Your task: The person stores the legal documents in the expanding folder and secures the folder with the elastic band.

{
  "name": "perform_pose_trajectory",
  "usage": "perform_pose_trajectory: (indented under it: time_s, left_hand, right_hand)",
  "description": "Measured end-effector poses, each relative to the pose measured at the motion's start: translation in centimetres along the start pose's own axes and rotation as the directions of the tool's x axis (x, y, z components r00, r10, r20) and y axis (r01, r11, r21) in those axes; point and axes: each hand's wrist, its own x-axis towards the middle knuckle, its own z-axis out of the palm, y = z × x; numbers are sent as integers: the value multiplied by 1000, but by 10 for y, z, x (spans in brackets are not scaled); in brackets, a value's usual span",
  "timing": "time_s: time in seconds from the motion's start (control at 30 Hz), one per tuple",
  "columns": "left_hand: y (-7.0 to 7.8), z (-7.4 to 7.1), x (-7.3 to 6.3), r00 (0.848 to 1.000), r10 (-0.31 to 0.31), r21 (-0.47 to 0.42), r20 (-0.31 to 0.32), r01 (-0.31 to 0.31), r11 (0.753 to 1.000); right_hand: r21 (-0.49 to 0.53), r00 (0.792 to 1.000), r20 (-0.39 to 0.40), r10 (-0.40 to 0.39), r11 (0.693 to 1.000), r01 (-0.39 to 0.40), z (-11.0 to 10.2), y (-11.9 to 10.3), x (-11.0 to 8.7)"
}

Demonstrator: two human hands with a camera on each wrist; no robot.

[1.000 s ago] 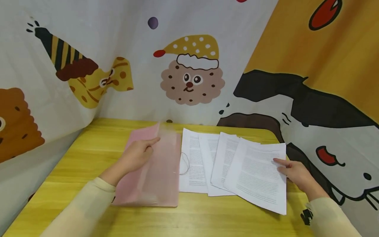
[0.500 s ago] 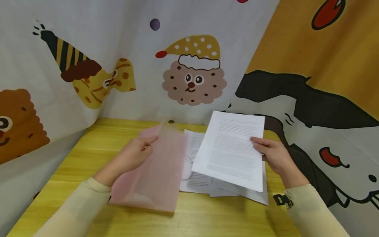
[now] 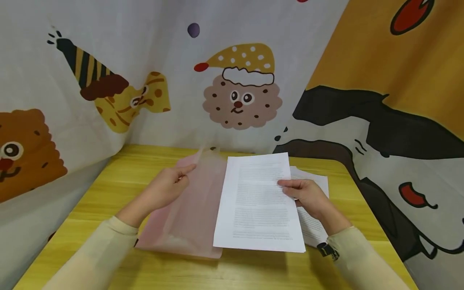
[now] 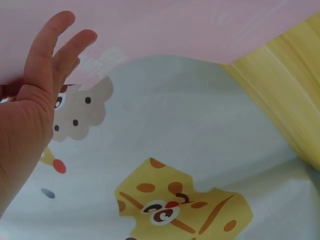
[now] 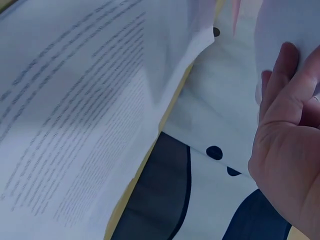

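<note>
Between thumb and forefinger, my left hand point(image 3: 164, 189) pinches the upper left part of a translucent pink folder point(image 3: 192, 221), lifting its cover. In the left wrist view some fingers point(image 4: 40, 70) are extended beside the pink plastic point(image 4: 165, 30). My right hand point(image 3: 308, 199) holds a few printed sheets point(image 3: 259, 209) by their right edge, thumb on one side and fingers behind. These sheets are raised over the table just right of the folder, their left edge close along the folder's right edge. More printed papers point(image 3: 313, 227) lie underneath, mostly hidden.
The yellow wood-grain table point(image 3: 250, 274) extends around the folder and papers. Behind it hangs a white cloth point(image 3: 174, 52) with cartoon prints. A dark band or clasp point(image 3: 328, 250) shows at the right wrist.
My right hand has picked up sheets from the right of the fanned papers and carried them left toward the folder. The folder's cover has shifted slightly; my left hand keeps its hold.
</note>
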Motion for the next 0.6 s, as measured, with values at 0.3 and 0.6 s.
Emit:
perform_pose_trajectory:
  time_s: [0.3, 0.6]
  left_hand:
    - [4, 3, 4, 999, -24, -1, 29, 24, 1000]
    - [5, 11, 7, 999, -22, -3, 48, 23, 1000]
  right_hand:
    - [-14, 1000, 20, 5, 1000, -5, -22, 9, -13]
    - [97, 990, 130, 53, 993, -66, -34, 10, -26]
